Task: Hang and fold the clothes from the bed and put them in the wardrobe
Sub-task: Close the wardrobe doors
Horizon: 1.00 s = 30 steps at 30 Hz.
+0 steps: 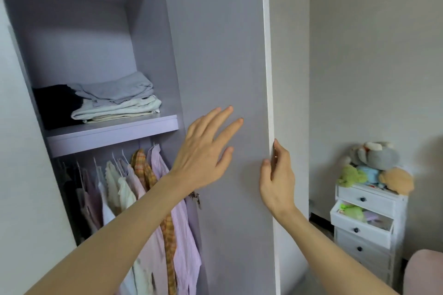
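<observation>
The lilac wardrobe stands open, its right door swung out toward me. My left hand is spread flat against the inner face of that door, fingers straight. My right hand grips the door's white outer edge, thumb on the inner side and fingers curled behind. On the shelf lies a stack of folded clothes in grey, cream and black. Below it, several shirts hang on hangers, pink, plaid and white among them.
A white chest of drawers stands at the right wall with one drawer pulled out and plush toys on top. A pink rounded object shows at the bottom right corner. The left door panel fills the left edge.
</observation>
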{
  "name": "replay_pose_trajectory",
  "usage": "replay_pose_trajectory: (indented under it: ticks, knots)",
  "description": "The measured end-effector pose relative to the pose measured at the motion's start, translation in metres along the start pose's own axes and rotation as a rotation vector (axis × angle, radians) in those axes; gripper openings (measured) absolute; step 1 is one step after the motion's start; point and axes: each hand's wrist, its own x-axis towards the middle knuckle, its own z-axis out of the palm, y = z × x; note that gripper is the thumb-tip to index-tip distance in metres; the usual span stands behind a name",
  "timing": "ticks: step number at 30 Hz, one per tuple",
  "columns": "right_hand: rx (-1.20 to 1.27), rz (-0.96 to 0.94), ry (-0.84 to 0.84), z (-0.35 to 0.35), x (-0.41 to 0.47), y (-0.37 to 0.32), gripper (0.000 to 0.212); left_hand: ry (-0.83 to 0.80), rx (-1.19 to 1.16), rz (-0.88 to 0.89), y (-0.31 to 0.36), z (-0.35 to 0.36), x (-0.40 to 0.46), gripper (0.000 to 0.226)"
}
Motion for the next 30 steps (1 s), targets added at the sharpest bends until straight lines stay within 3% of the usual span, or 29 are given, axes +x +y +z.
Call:
replay_pose_trajectory:
  ticks: [6, 14, 17, 22, 28, 30]
  knots:
    - [0.162, -0.354, -0.196, 0.042, -0.018, -0.030, 0.044, 0.013, 0.279, 0.258, -0.037, -0.036, -0.013, 0.049]
    - [0.208, -0.603, -0.448, 0.123, -0.038, -0.072, 0.048, 0.093, 0.448, 0.138, -0.105, -0.086, -0.085, 0.041]
    - [0.120, -0.684, -0.541, 0.164, -0.043, -0.088, 0.053, 0.048, 0.546, 0.018, -0.128, -0.107, -0.117, 0.040]
    - [-0.111, -0.779, -0.689, 0.239, -0.039, -0.110, 0.063, -0.195, 0.738, -0.325, -0.165, -0.133, -0.158, 0.045]
    - [-0.361, -0.799, -0.765, 0.300, -0.029, -0.117, 0.069, -0.474, 0.753, -0.720, -0.212, -0.122, -0.171, 0.061]
    - [-0.392, -0.788, -0.801, 0.314, -0.025, -0.120, 0.070, -0.484, 0.698, -0.829, -0.226, -0.114, -0.173, 0.060]
